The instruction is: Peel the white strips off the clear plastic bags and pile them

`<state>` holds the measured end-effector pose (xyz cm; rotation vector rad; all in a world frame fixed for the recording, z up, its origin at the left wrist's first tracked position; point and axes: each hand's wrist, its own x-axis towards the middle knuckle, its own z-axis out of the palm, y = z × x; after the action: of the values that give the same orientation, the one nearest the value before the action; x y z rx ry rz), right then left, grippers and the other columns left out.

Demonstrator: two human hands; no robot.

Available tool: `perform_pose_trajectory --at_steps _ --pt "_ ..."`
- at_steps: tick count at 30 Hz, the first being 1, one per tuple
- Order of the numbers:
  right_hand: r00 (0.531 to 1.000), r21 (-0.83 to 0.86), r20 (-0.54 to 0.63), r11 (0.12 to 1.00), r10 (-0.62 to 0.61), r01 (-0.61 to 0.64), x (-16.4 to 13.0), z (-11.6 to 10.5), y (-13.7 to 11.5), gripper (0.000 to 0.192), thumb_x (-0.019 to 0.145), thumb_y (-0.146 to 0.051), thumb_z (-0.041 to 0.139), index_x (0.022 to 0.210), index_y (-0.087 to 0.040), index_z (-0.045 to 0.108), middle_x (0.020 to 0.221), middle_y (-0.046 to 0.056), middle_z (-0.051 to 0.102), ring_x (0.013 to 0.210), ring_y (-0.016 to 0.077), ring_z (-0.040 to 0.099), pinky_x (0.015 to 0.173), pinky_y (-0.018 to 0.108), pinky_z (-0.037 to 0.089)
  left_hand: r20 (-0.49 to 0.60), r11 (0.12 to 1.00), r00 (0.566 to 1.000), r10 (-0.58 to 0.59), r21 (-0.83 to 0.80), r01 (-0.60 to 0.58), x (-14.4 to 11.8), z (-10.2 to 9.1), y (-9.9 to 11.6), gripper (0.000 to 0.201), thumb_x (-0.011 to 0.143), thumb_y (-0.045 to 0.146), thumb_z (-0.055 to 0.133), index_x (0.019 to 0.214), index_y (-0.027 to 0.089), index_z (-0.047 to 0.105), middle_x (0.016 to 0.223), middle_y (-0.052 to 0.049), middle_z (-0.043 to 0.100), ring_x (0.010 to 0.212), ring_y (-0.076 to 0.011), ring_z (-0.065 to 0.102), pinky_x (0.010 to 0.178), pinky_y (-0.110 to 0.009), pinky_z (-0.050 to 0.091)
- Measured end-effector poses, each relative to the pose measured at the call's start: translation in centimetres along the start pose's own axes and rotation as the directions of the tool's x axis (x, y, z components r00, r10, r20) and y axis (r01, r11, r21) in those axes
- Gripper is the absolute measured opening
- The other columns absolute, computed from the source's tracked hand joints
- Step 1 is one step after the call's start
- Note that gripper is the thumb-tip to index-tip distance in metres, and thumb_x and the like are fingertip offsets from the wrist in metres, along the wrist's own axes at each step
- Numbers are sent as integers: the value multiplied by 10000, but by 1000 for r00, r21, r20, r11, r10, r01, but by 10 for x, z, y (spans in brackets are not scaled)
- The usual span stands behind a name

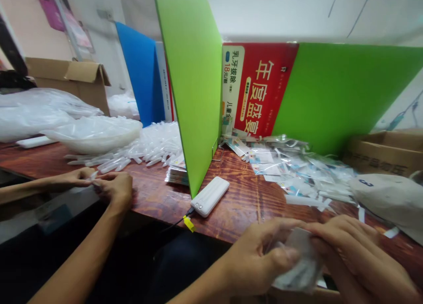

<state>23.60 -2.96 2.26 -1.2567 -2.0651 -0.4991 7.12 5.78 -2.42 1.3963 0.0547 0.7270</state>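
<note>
The curled left hand [261, 257] and right hand [357, 251] pinch 1 translucent packet [299, 273] beside the surface [249, 205].

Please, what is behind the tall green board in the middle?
Left of the green board, a pile of white plastic pieces and a stack of packets show partly. Anything fully behind the board cannot be seen.

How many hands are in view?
4: the wearer's left hand and wearer's right hand at image lower right; a co-worker's left hand and co-worker's right hand at image left.
</note>
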Motion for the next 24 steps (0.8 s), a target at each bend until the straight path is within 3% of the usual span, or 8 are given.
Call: perform_pose_trajectory --at_steps 3,7,12,15,19,24 --pt "1000 -5 19 1000 -13 14 4 5 -1 173 972 -157 448 1053 -223 586 842 3 668 792 156 631 739 306 402 -71 998 997 23 56 -19 2 -4 2 397 922 408 570 1255 207 651 1280 -95 665 1184 -250 599 1018 -347 436" --pt "998 -24 -22 998 53 -53 2 17 -2 121 975 -157 489 1037 -197 585 860 14 643 829 169 585 800 331 353 -105 984 991 77 170 -59 7 -7 3 318 965 272 505 1242 231 657 1254 -63 683 1183 -210 601 1036 -316 430" --pt "992 -145 -99 986 73 -87 2 25 -1 176 981 -174 504 1114 -169 620 962 77 647 919 232 534 834 389 333 -111 964 992 54 265 -23 8 -6 -4 317 977 253 467 1256 208 611 1157 -76 692 1046 -212 633 915 -315 476" --pt "993 -128 -94 988 72 -84 3 27 0 169 991 -180 499 1078 -175 643 934 62 661 900 230 535 836 393 332 -68 915 998 18 403 11 6 -5 -9 242 967 255 458 1084 147 641 905 -62 683 813 -182 614 734 -284 470" --pt "1000 -149 6 989 7 -6 4 26 -1 231 1011 -172 428 996 -127 654 877 75 654 837 222 535 794 371 354 -37 846 998 -50 529 62 6 -3 -11 158 934 213 465 873 145 595 736 -11 600 654 -138 516 584 -249 370" --pt "986 -191 160 982 37 -6 5 24 -1 255 973 -104 410 867 -139 639 793 77 603 774 223 516 716 351 376 -19 807 997 -81 586 76 6 -1 -8 180 938 215 453 856 155 602 740 -22 618 653 -144 532 568 -245 347"
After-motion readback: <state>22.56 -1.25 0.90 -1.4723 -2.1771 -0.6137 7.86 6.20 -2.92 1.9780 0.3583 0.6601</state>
